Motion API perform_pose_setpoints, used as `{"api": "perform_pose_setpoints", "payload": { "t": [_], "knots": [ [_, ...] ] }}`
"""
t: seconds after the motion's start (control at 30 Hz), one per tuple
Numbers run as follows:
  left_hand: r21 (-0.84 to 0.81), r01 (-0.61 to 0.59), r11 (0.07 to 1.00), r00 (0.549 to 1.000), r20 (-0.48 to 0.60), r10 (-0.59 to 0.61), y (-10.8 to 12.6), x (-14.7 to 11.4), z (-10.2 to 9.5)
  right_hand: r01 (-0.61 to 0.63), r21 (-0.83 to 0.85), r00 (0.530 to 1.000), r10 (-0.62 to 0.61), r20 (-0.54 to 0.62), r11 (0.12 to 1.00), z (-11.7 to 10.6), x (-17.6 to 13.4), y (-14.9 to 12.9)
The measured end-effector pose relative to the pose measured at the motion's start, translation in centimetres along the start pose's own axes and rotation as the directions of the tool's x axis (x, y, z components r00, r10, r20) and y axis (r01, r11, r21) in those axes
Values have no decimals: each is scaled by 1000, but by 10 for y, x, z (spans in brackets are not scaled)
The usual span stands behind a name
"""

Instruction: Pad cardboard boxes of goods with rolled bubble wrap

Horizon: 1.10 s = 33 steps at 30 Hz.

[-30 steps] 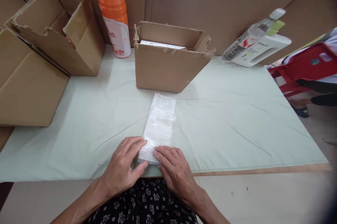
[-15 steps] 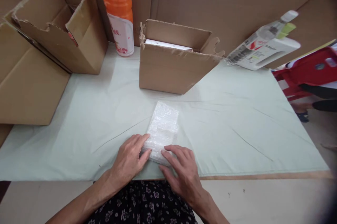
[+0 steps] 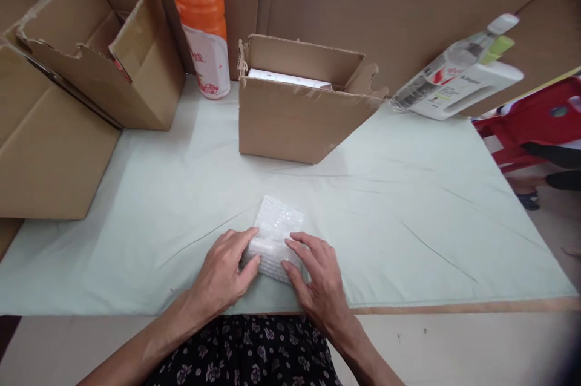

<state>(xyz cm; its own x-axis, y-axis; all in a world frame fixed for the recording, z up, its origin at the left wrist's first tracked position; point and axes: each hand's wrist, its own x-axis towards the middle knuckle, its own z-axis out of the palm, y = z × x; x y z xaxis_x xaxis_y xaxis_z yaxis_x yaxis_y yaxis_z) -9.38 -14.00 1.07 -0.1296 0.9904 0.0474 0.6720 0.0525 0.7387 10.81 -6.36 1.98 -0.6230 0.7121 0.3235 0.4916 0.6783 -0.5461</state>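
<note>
A piece of bubble wrap (image 3: 278, 219) lies near the front edge of the table, its near part rolled or folded over into a thicker bundle. Whether something is inside the bundle I cannot tell. My left hand (image 3: 229, 268) grips the bundle's left side between thumb and fingers. On the right side, my right hand (image 3: 318, 268) holds it too, fingers on top and thumb at the near edge. A flat single part of the wrap stretches away from both hands towards the cardboard box (image 3: 290, 126).
That box stands open with a white item (image 3: 290, 78) inside. More open cartons (image 3: 136, 65) are at the left, beside an orange bottle (image 3: 204, 29). A clear bottle (image 3: 449, 65) and a white jug (image 3: 481, 86) stand back right. Beyond the table (image 3: 408, 222) is a red chair (image 3: 544, 120) with a person's leg.
The flat part of the bubble wrap has become shorter as the near bundle is folded away from me. My right hand has moved slightly forward, its thumb now against the bundle.
</note>
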Motion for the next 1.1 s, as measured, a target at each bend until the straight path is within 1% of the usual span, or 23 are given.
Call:
{"api": "perform_pose_setpoints", "payload": {
  "t": [0.03,0.07,0.13,0.2,0.27,0.3,0.37,0.43,0.5,0.53,0.57,0.6,0.63,0.67,0.7,0.73,0.8,0.83,0.87,0.93,1.0,1.07,1.1],
  "knots": [
    [27,3,1000,1000,-15,-2,-1,4,2,28,-47,1000,-28,-1,998,0,1,-1],
    [44,8,999,999,-32,-6,-1,8,5,56,-80,998,-54,29,995,0,2,-2],
    [29,40,999,997,-69,-37,-2,13,8,109,-119,988,-94,121,987,3,3,-1],
    [-82,112,990,988,-101,-120,-1,14,9,123,-130,983,-102,153,984,8,6,2],
    [-283,223,933,963,-86,-257,0,11,7,64,-88,995,-57,81,994,13,10,8],
    [-402,281,871,944,-49,-327,1,10,6,5,-39,999,-4,35,999,15,13,11],
    [-622,368,691,905,69,-419,4,6,4,-149,100,989,150,-1,984,16,19,12],
    [-774,397,494,889,191,-416,8,5,4,-293,270,956,281,83,917,16,23,8],
    [-851,397,343,891,267,-368,11,6,6,-390,427,920,322,224,816,16,24,2],
    [-872,391,295,891,279,-358,12,7,7,-414,472,908,313,279,778,16,24,0],
    [-882,388,267,889,281,-362,12,8,8,-417,488,905,300,302,767,16,24,-1],
    [-884,390,259,883,279,-378,12,9,8,-403,477,911,291,293,781,15,24,0],
    [-873,401,276,875,276,-398,12,9,8,-377,446,922,286,260,811,13,24,3],
    [-850,416,322,869,267,-417,12,10,7,-348,413,935,276,223,842,10,26,6],
    [-810,431,398,869,255,-424,11,10,5,-325,394,943,263,203,860,7,28,10],
    [-749,440,495,877,240,-416,11,10,3,-315,399,946,248,211,861,3,32,13],
    [-592,399,700,914,196,-355,12,10,-1,-320,447,936,205,287,836,-5,41,16],
    [-517,354,779,935,168,-313,13,11,-2,-319,468,930,178,321,824,-8,45,15],
    [-459,309,833,951,145,-273,13,11,-3,-312,480,930,159,332,820,-11,50,14],
    [-402,232,886,973,103,-208,12,11,-2,-275,482,949,154,276,832,-12,56,11],
    [-380,167,910,986,61,-155,9,13,2,-215,463,975,161,152,860,-9,58,9],
    [-357,89,930,996,25,-85,3,15,7,-107,425,994,94,51,899,-3,58,8],
    [-346,53,937,999,5,-54,0,16,10,-42,405,999,32,31,913,0,58,9]
  ]
}}
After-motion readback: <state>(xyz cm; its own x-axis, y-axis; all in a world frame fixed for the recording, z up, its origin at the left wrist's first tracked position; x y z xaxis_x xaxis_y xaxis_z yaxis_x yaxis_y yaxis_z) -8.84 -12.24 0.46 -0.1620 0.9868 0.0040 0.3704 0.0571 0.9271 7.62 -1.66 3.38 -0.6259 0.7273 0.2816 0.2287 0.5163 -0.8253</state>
